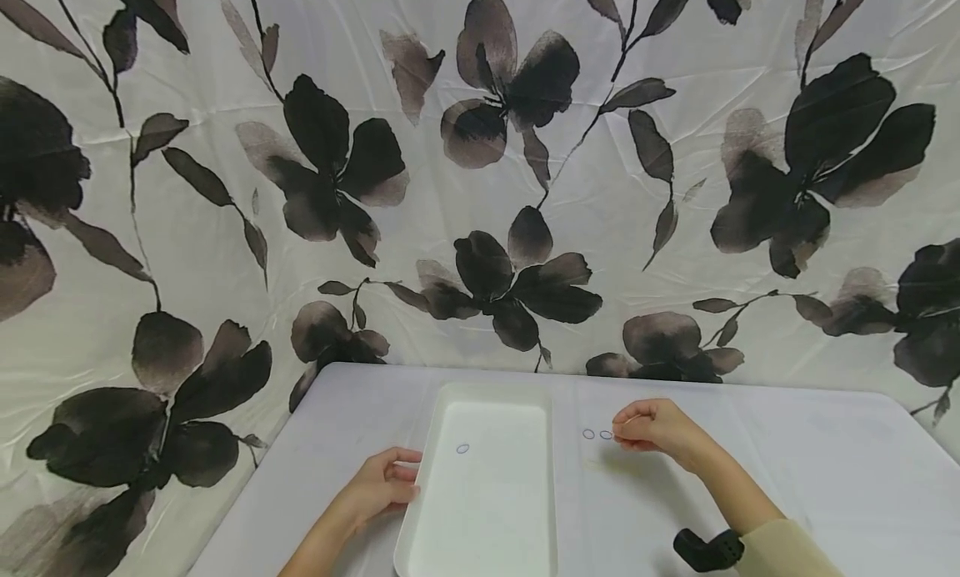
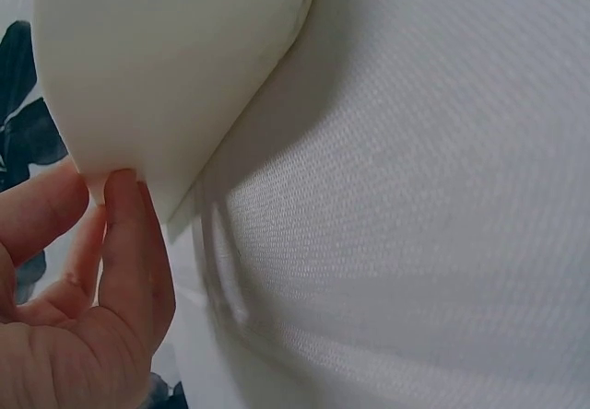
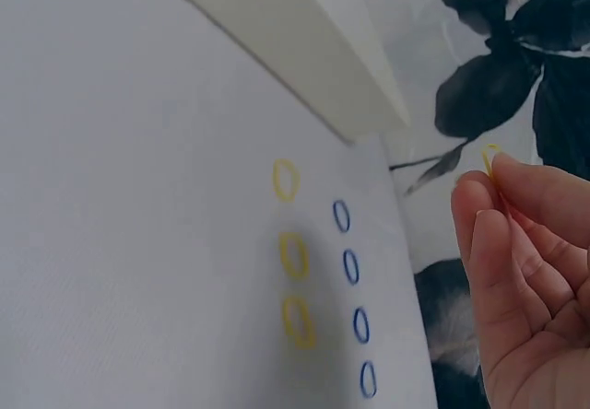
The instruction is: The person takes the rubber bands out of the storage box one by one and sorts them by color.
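My left hand (image 1: 381,487) holds the left rim of a white rectangular tray (image 1: 553,485). In the left wrist view, the thumb and fingers pinch the edge of that tray (image 2: 175,68). A thin blue ring (image 1: 462,449) lies inside the tray. To the right of it, my right hand (image 1: 660,431) is above the table, pinching a small yellow ring (image 3: 491,157) between thumb and fingertips. Below that hand, a row of yellow rings (image 3: 294,255) lies on the cloth beside a row of several blue rings (image 3: 350,267).
A white cloth covers the table (image 1: 825,477). Behind its far edge hangs a pale curtain (image 1: 420,185) with dark flowers. A black wrist device (image 1: 707,550) sits by the right sleeve (image 1: 783,552).
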`<state>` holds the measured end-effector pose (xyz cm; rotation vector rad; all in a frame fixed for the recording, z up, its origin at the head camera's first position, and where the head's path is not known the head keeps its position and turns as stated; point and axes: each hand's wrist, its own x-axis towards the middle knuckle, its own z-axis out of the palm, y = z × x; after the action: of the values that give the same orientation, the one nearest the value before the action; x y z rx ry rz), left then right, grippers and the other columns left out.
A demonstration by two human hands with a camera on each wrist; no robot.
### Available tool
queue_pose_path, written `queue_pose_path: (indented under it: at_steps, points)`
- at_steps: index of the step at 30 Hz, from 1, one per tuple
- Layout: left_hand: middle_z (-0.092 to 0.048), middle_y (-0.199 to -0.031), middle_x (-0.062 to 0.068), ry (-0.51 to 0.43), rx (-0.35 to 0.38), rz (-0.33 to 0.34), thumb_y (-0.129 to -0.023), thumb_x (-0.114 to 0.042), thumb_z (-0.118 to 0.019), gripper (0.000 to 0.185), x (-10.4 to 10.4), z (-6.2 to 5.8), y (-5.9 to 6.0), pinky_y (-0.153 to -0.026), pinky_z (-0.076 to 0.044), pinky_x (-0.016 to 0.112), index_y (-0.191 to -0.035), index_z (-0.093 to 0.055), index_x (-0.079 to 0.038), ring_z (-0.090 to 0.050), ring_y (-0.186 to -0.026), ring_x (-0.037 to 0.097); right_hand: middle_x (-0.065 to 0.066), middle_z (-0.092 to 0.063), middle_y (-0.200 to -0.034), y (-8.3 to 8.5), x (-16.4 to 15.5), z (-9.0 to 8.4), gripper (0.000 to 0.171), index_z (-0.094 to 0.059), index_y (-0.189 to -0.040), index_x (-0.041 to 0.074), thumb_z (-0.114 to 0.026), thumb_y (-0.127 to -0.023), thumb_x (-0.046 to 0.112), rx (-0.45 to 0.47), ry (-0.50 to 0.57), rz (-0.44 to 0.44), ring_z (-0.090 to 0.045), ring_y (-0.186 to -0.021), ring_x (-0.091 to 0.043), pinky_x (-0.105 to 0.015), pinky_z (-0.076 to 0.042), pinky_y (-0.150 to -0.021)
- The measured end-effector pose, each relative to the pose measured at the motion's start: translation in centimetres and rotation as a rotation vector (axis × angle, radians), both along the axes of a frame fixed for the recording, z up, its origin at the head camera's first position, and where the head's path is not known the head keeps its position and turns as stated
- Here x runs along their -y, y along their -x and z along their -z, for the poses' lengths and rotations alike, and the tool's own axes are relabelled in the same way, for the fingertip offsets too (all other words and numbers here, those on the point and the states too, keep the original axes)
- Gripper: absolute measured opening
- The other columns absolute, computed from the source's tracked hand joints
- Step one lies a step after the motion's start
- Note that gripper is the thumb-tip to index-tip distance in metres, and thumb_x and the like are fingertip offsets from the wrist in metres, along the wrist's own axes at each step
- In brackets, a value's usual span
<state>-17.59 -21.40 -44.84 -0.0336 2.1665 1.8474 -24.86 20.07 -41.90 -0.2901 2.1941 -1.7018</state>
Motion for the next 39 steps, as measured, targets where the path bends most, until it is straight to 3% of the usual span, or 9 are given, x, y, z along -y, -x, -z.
queue_pose_path:
  at_steps: [13, 22, 30, 39]
  points:
    - [-0.06, -0.098, 0.018, 0.016, -0.011, -0.012, -0.076, 0.011, -0.064, 0.055, -0.1, -0.1, 0.1, -0.072, -0.054, 0.038, -0.127, -0.04, 0.013, -0.063, -0.083, 0.023, -0.008, -0.068, -0.082, -0.8, -3.2, 2.2, 0.02, -0.062, -0.095, -0.009, -0.063, -0.086, 0.009, 0.046, -0.051, 0.071, -0.062, -0.071, -0.012, -0.024, -0.053, -0.064]
    - [-0.061, -0.097, 0.016, 0.002, -0.004, -0.004, -0.076, 0.012, -0.063, 0.055, -0.2, -0.1, -0.1, -0.071, -0.055, 0.037, -0.126, -0.04, 0.014, -0.063, -0.083, 0.023, -0.006, -0.066, -0.077, -1.7, -4.0, 3.3, 0.014, -0.063, -0.092, -0.01, -0.063, -0.084, 0.002, 0.134, -0.097, 0.134, -0.061, -0.063, -0.013, -0.023, -0.052, -0.058]
    - [-0.061, -0.096, 0.016, 0.007, -0.01, -0.009, -0.075, 0.012, -0.062, 0.055, -0.4, -0.2, 0.0, -0.07, -0.055, 0.036, -0.125, -0.041, 0.014, -0.063, -0.081, 0.022, -0.003, -0.061, -0.065, -1.7, -3.7, 3.3, 0.009, -0.065, -0.084, -0.004, -0.07, -0.079, 0.003, 0.158, -0.242, 0.252, -0.057, -0.053, -0.011, -0.02, -0.049, -0.051]
    - [-0.059, -0.095, 0.016, 0.013, 0.0, -0.018, -0.075, 0.012, -0.063, 0.054, -0.3, -0.1, 0.0, -0.069, -0.055, 0.034, -0.125, -0.042, 0.013, -0.062, -0.08, 0.021, -0.003, -0.06, -0.061, -1.7, -3.5, 3.6, 0.006, -0.066, -0.081, -0.003, -0.069, -0.078, 0.002, 0.147, -0.305, 0.263, -0.055, -0.051, -0.011, -0.019, -0.045, -0.047]
